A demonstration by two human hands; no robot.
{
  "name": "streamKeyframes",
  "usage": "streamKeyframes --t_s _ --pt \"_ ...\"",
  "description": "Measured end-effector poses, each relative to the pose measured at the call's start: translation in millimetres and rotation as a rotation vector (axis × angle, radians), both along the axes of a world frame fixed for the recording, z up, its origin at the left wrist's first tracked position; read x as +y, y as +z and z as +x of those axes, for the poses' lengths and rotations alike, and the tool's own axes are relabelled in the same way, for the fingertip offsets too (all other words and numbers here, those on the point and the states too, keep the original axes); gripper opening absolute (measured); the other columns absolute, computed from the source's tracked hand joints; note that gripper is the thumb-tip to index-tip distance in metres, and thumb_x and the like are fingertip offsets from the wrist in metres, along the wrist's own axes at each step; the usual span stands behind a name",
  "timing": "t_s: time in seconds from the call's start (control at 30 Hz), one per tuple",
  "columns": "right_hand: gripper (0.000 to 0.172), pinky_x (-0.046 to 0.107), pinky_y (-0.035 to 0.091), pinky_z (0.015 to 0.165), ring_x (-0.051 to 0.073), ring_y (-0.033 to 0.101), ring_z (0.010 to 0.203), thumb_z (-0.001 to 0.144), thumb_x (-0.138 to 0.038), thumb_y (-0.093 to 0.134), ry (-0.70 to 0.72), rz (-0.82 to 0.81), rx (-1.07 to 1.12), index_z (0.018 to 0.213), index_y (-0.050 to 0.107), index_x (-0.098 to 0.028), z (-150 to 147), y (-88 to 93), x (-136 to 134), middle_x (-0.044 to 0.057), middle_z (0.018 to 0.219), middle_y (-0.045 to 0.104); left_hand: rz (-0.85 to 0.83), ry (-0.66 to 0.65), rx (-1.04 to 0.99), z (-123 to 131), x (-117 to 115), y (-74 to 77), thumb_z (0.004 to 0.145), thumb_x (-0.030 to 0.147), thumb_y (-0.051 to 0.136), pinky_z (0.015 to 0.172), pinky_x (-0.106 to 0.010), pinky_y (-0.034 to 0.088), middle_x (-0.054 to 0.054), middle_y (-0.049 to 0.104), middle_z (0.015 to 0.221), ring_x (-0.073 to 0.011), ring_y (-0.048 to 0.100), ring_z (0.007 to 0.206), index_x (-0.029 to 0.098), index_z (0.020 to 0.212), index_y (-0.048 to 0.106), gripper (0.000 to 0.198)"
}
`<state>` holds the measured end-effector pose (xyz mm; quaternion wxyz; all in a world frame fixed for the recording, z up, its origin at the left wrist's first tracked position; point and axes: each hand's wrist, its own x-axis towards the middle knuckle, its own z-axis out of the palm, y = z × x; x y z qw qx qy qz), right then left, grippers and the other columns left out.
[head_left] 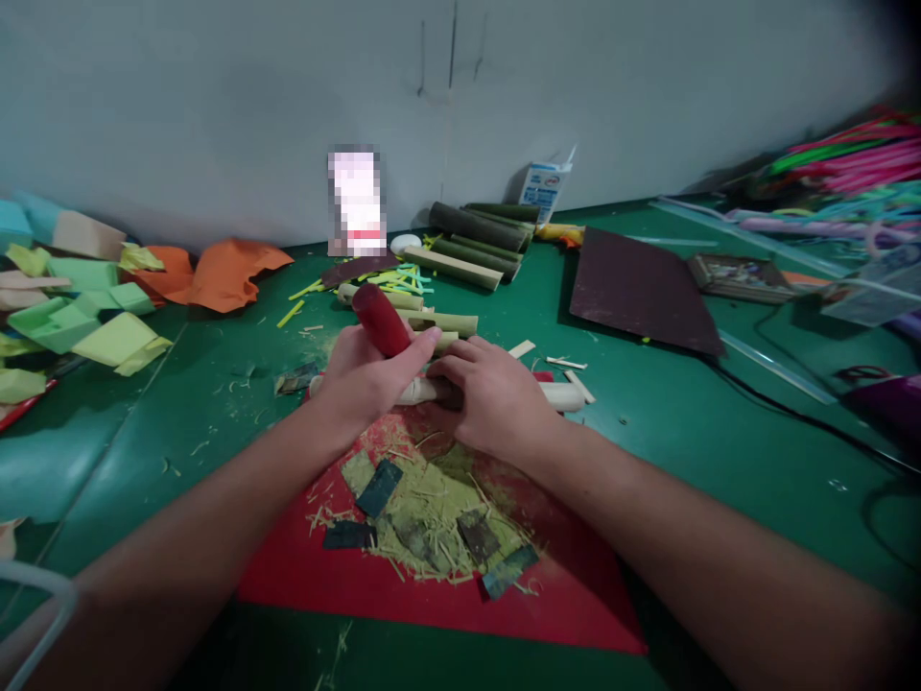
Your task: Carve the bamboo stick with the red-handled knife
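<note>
A red cylindrical handle (381,320) is gripped by the left hand (368,374); a pale bamboo rod (563,396), by the right hand (498,395).

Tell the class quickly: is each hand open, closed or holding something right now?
Left hand: closed around the red handle.
Right hand: curled over the pale rod; whether it grips cannot be told.
</note>
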<state>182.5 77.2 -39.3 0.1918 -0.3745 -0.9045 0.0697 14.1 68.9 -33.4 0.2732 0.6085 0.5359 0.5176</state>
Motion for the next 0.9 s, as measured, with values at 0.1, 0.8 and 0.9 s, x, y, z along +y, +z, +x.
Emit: streamKeyframes --t_s 0.1,0.8,0.9 --pt "0.018 0.035 0.04 0.076 0.022 0.052 0.085 0.077 -0.027 0.069 -0.014 0.005 -0.001 0.089 0.072 -0.014 -0.7 0.3 -1.0 0.009 0.092 0.067 -0.006 0.015 -0.029 2.5 -1.0 2.8 0.081 0.043 0.073 0.049 -0.028 0.039 0.003 0.051 0.057 -0.0125 0.049 0.053 0.022 0.061 0.055 0.034" --pt "0.022 0.035 0.042 0.078 0.023 0.056 0.086 0.077 -0.03 0.07 -0.058 -0.019 0.013 0.091 0.07 -0.014 -2.9 -3.5 -4.0 0.009 0.089 0.068 0.027 0.041 0.152 2.4 0.2 0.0 0.08 0.018 0.063 0.067 -0.034 0.05 0.002 0.051 0.061 -0.0164 0.052 0.064 0.023 0.061 0.054 0.021" --pt "0.016 0.034 0.042 0.079 0.022 0.055 0.086 0.077 -0.026 0.068 -0.053 -0.017 0.016 0.088 0.068 -0.015 -2.8 -4.7 -3.5 0.008 0.089 0.067 0.007 0.038 0.075 5.0 -1.4 -2.7 0.078 0.02 0.066 0.07 -0.034 0.053 0.001 0.056 0.066 -0.0168 0.056 0.067 0.023 0.064 0.057 0.016"
